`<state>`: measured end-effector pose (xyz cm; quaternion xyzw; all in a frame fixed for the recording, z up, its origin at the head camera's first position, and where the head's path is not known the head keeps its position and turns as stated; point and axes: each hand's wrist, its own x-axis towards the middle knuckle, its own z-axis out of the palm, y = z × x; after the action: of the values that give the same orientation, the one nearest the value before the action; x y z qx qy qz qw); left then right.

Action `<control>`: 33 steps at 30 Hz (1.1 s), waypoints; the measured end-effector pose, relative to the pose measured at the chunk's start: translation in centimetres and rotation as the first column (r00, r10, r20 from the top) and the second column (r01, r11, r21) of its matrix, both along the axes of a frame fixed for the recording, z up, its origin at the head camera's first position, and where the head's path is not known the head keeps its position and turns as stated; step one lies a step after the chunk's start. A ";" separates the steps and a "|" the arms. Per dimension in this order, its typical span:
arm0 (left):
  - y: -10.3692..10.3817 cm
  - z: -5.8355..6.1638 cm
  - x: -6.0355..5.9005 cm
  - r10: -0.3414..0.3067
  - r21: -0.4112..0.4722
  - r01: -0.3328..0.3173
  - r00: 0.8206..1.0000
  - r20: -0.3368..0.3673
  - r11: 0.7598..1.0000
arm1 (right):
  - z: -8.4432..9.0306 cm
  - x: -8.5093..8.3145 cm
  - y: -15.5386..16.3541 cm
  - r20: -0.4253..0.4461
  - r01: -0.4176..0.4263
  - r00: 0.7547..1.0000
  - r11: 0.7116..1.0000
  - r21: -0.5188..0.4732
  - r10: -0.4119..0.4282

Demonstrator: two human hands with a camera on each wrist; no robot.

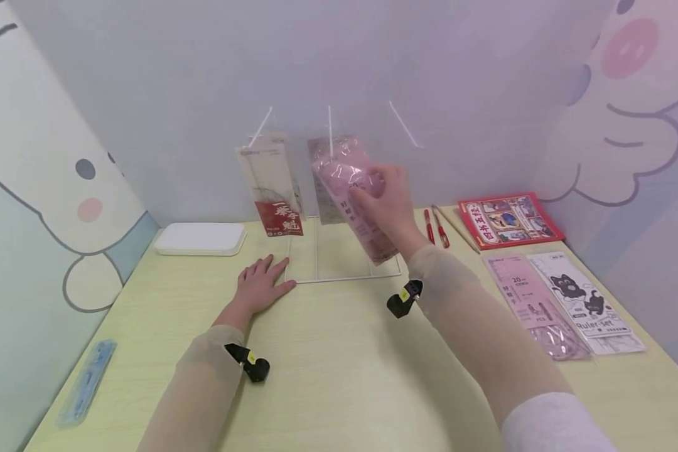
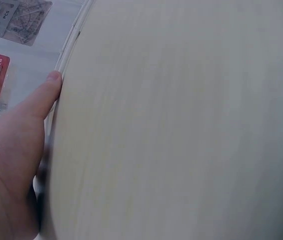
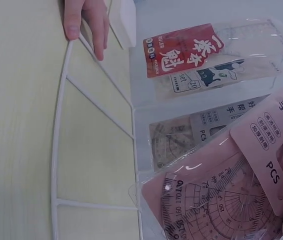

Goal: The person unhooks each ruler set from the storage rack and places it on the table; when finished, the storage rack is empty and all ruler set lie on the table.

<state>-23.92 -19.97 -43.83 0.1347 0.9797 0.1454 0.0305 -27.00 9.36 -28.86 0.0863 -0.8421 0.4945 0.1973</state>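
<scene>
A white wire display rack (image 1: 316,279) stands on the yellow table, with three hooks pointing out at the top. My right hand (image 1: 388,198) grips a pink ruler-set pack (image 1: 347,179) and holds it up at the middle hook (image 1: 329,129). In the right wrist view the pink pack (image 3: 221,195) shows a protractor inside. A red-labelled ruler pack (image 1: 271,185) hangs on the left hook, and a grey pack (image 1: 324,201) hangs behind the pink one. My left hand (image 1: 260,285) lies flat on the table, fingers touching the rack's base corner (image 3: 69,45).
A white box (image 1: 200,238) sits at the back left. Two red pens (image 1: 435,227), a red booklet (image 1: 508,220), a pink ruler pack (image 1: 533,301) and a white cat-print ruler pack (image 1: 584,301) lie at the right. A blue ruler pack (image 1: 86,380) lies at the left edge.
</scene>
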 end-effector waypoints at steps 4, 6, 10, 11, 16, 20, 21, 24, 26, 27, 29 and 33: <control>0.0 0.1 0.0 -0.004 0.004 0.004 1.000 0.002 1.000 | 0.1 0.6 0.7 0.001 -0.020 1.000 0.999 0.040 0.020; 0.0 0.0 0.0 -0.002 0.008 0.002 1.000 0.008 1.000 | 0.3 1.0 1.0 -0.007 -0.031 0.999 0.997 0.067 0.032; -0.1 -0.1 -0.2 -0.009 0.012 0.009 1.000 0.004 1.000 | 0.7 1.7 1.6 -0.029 -0.047 0.998 0.993 0.112 0.051; -0.1 -0.1 -0.2 -0.008 0.013 0.008 1.000 0.006 1.000 | 0.8 1.8 1.7 -0.042 -0.051 0.998 0.991 0.120 0.057; -0.1 -0.1 -0.1 -0.010 0.014 0.010 1.000 0.003 1.000 | 1.2 2.9 1.8 -0.102 -0.083 0.990 0.989 0.121 0.095; -0.3 -0.1 0.0 -0.007 0.015 0.007 1.000 -0.005 1.000 | 1.3 3.5 2.0 -0.157 -0.132 0.977 0.987 0.093 0.145; -0.3 0.0 0.0 -0.007 0.017 0.008 1.000 -0.009 1.000 | 1.4 3.6 2.2 -0.164 -0.146 0.974 0.986 0.077 0.157; -0.3 0.0 0.0 -0.005 0.018 0.005 1.000 -0.011 1.000 | 1.4 3.9 2.8 -0.166 -0.173 0.970 0.985 0.024 0.175; -0.3 0.0 0.0 -0.006 0.016 0.006 1.000 -0.013 1.000 | 1.2 4.0 3.3 -0.150 -0.178 0.973 0.984 -0.007 0.175; -0.3 0.0 0.0 -0.005 0.012 0.005 1.000 -0.010 1.000 | 1.0 4.1 3.7 -0.140 -0.167 0.976 0.986 -0.009 0.164; -0.3 0.0 -0.1 -0.004 0.011 0.004 1.000 -0.004 1.000 | 0.4 4.2 4.7 -0.087 -0.121 0.989 0.993 0.014 0.122; -0.5 -0.1 -0.1 -0.005 0.017 0.005 1.000 0.001 1.000 | -1.6 4.2 6.9 0.098 -0.040 0.995 0.997 0.070 0.033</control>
<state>-24.02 -20.42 -43.97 0.1374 0.9780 0.1538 0.0304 -22.78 16.25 -30.44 0.0844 -0.8661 0.4712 0.1440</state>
